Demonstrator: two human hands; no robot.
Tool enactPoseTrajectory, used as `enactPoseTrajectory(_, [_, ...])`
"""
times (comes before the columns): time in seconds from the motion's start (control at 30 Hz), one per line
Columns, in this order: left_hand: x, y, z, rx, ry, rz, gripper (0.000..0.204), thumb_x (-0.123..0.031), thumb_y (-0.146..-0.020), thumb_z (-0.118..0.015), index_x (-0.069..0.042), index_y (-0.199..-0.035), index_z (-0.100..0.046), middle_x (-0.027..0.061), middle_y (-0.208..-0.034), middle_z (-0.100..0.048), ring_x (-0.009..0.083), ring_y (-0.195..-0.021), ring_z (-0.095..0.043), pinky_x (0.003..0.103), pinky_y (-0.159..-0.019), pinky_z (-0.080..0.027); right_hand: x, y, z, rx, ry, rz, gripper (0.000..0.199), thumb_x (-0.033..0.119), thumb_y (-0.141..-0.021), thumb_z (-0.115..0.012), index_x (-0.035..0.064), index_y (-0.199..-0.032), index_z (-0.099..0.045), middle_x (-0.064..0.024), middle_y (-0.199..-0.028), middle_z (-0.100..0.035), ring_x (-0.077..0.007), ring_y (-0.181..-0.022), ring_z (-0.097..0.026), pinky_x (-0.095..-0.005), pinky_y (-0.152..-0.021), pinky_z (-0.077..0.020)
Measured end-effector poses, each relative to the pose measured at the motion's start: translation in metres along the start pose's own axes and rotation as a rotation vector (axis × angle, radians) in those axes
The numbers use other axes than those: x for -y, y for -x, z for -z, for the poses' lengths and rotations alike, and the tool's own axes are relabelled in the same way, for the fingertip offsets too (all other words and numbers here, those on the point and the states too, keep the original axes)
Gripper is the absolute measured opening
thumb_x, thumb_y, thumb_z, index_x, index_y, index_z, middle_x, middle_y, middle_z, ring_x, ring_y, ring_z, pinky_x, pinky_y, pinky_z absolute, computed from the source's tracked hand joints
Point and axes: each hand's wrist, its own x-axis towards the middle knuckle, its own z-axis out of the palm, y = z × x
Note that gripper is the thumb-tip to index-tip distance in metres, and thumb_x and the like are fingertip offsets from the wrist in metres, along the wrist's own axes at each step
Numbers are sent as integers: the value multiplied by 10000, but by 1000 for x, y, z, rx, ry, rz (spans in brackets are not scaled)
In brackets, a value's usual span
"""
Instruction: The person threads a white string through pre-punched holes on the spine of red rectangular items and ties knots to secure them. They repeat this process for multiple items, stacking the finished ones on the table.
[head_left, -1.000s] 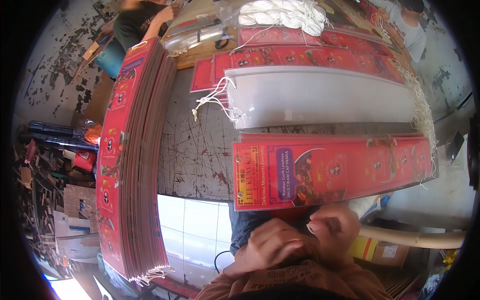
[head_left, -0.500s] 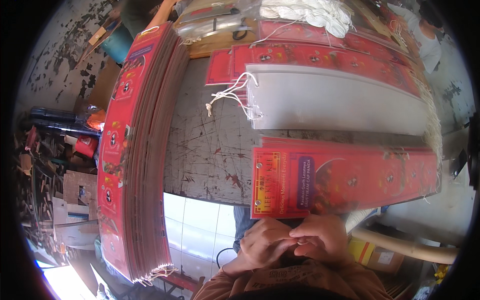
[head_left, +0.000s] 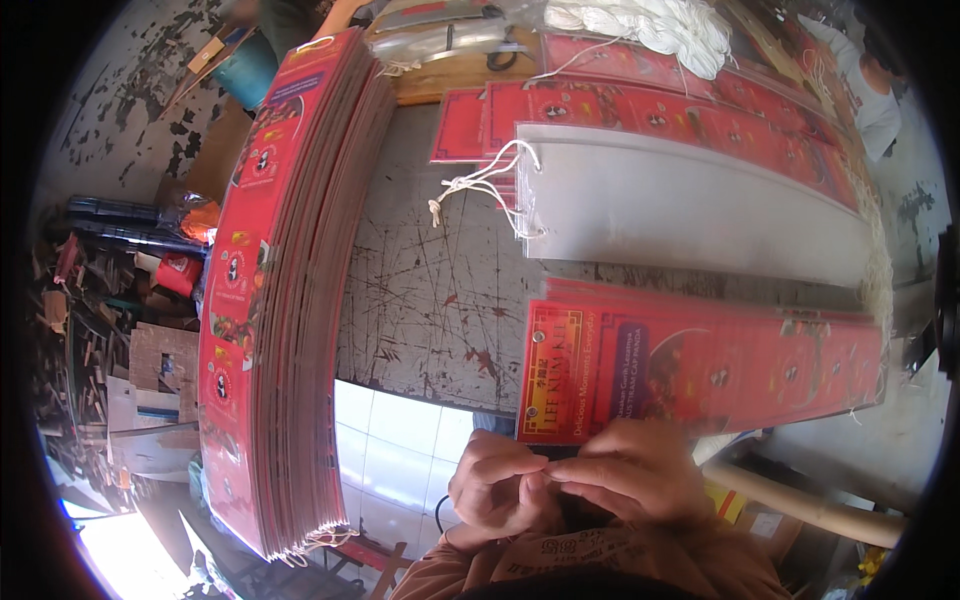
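My left hand (head_left: pixel 498 488) and my right hand (head_left: pixel 640 475) meet close in front of my body, both with thumb and fingers pinched together. Whatever lies between the fingertips is too small to make out. Just beyond them, at the table's near edge, lies a stack of red printed plastic strips (head_left: pixel 700 370), with two eyelets at its left end. Behind that stack is a pale, whitish plastic strip (head_left: pixel 690 195), its knotted white cord (head_left: pixel 480 183) looped through holes at the left end.
A tall stack of red strips (head_left: pixel 235 290) runs along the table's left side. More red strips (head_left: pixel 640 110) and a bundle of white cord (head_left: pixel 645 30) lie at the back. The scratched grey table (head_left: pixel 425 300) shows between stacks. Wood scraps (head_left: pixel 90 350) fill the left floor.
My left hand has shifted slightly left, and its pinch against the right hand looks changed. The whole scene sits slightly further right as the view moved. The stacks keep their places.
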Motion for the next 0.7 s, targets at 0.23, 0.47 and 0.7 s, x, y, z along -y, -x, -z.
enactPoseTrajectory(0.23, [11,-4,5,-77,-106,-2,119,36,-725,-596,17,-836,-556,91,-746,-558,158,-624,-515,251,-538,-396,-4,-5,3,-54,146,-38,282,81,-667,-725,80,-936,-641,-4,-554,-462,-125,-450,-482,-270,-392,-362])
enactPoseTrajectory(0.47, [20,-13,3,-113,-235,226,139,60,-733,-585,11,-863,-576,91,-771,-560,159,-648,-541,249,-590,-430,-10,-11,-7,-141,122,-90,216,61,-680,-715,72,-875,-624,-19,-547,-467,-150,-436,-477,-282,-396,-364])
enactPoseTrajectory(0.7, [23,-14,10,29,-62,340,164,36,-751,-623,12,-913,-616,94,-847,-572,150,-719,-575,237,-636,-460,-9,-15,-12,-160,173,-128,210,65,-689,-712,75,-875,-613,-17,-557,-477,-159,-444,-486,-287,-396,-367])
